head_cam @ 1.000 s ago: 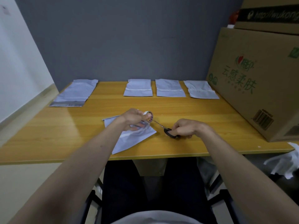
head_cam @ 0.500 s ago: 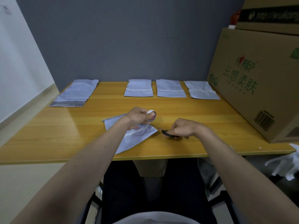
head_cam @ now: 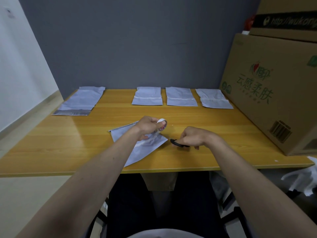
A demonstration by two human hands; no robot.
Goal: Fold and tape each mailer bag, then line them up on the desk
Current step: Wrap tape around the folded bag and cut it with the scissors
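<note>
A: State of both grips?
B: Left hand [head_cam: 146, 125] holds tape roll [head_cam: 162, 124] over mailer bag [head_cam: 145, 146] at desk [head_cam: 51, 143] front; right hand [head_cam: 195, 137] grips scissors [head_cam: 177, 143]

A: Surroundings?
B: Cardboard box [head_cam: 274, 93] stands right; three folded bags [head_cam: 181, 97] line the rear

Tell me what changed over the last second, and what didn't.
The left hand lifted the tape roll slightly. The right hand drew the scissors a little nearer, blades toward the tape. Both grips unchanged. The mailer bag under the hands, the three folded bags and the unfolded stack stayed put.
</note>
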